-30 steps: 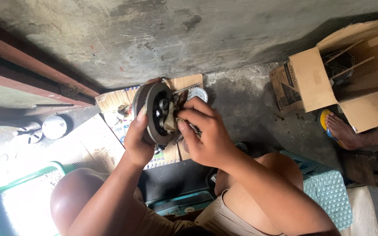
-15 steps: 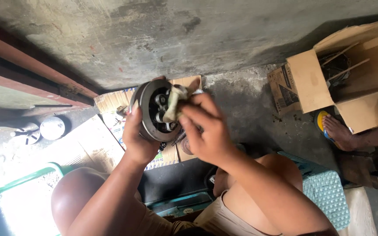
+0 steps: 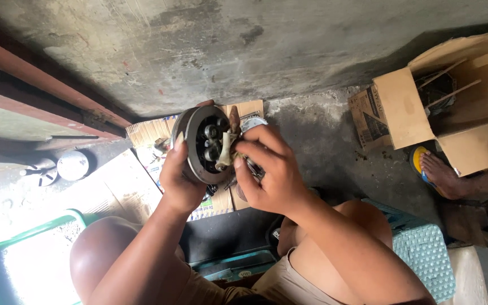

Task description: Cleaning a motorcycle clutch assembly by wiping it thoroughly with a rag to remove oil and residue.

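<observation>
Above cardboard (image 3: 142, 186), clutch drum (image 3: 199, 144) face-rightward.

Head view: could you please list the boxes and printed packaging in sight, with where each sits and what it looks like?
Open cardboard box: far right, brown, flaps up, sticks and dark parts inside.
Small printed carton: leaning against that box's left side, brown with dark print.
Flattened printed cardboard: on the floor under the hands, tan and white, with coloured print.
No screens or signs visible.
</observation>
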